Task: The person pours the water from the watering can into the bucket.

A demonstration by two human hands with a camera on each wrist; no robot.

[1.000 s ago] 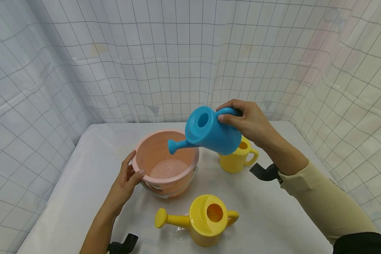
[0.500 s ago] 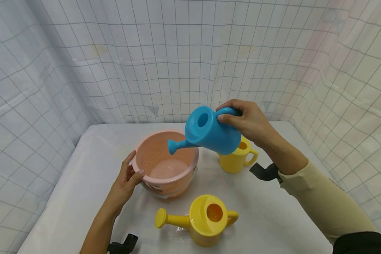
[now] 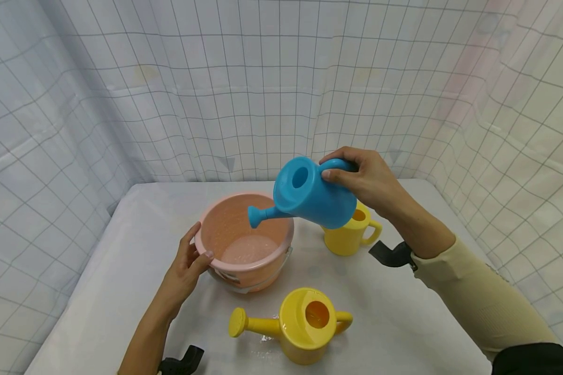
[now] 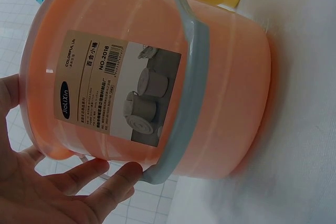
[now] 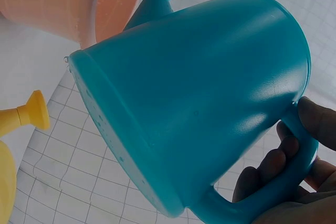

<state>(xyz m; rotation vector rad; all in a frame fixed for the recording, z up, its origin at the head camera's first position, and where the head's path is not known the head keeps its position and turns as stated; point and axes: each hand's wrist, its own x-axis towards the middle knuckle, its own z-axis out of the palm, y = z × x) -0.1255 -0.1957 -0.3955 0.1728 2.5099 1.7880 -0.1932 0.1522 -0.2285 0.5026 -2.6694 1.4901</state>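
Observation:
My right hand [image 3: 363, 174] grips the handle of a blue watering can [image 3: 326, 200], fingers wrapped round it in the right wrist view. The can is tilted, its spout [image 3: 262, 215] pointing left over the opening of a pink bucket [image 3: 244, 266]. Drops cling to the can's base [image 5: 126, 145]. At the bucket's left side, my left hand [image 3: 184, 271] holds it, thumb on the rim and fingers against the outer wall. The left wrist view shows a printed label [image 4: 118, 87] and the bucket's grey carrying handle [image 4: 191, 98] close to those fingers. Wet specks show inside the bucket.
A yellow watering can [image 3: 305, 325] stands in front of the bucket, spout leftward, with wet spots beside it. Another yellow can [image 3: 344, 237] stands behind, partly hidden by the blue one. White gridded sheets [image 3: 272, 94] surround the white-covered table [image 3: 117, 276].

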